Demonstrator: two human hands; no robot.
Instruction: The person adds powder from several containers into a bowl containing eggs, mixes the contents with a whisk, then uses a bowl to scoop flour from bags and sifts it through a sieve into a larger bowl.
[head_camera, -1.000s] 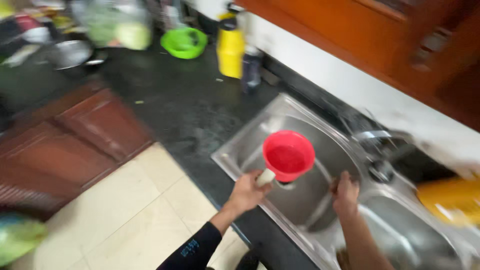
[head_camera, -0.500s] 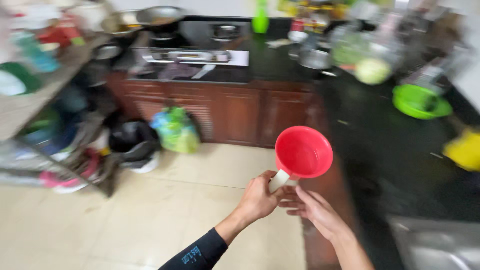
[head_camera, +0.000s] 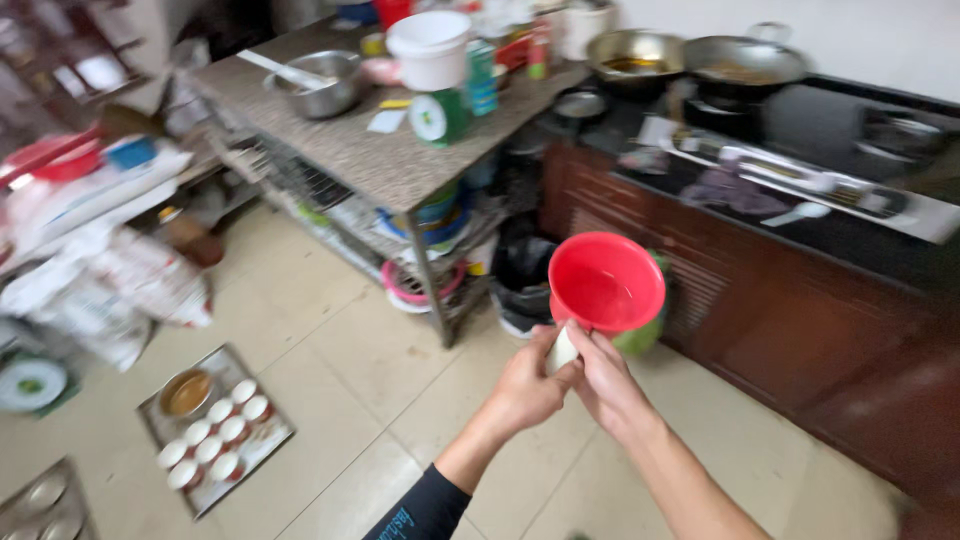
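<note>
Red scoop (head_camera: 606, 281), white handle (head_camera: 562, 349); white bucket (head_camera: 430, 48); speckled grey shelf top (head_camera: 372, 150)

Your hands meet at centre frame under the scoop (head_camera: 606, 281). The tray of cups (head_camera: 214, 428) lies lower left, the shelf table (head_camera: 380, 160) upper centre, the stove counter (head_camera: 800, 190) right.

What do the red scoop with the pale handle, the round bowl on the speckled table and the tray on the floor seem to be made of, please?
Red round scoop with pale handle: probably plastic, judging by its even, saturated colour and soft sheen. Round grey bowl: likely stainless steel, with a bright grey reflective wall. Flat grey tray: seemingly metal, dull grey with thin raised edges. Blur leaves all three uncertain.
</note>
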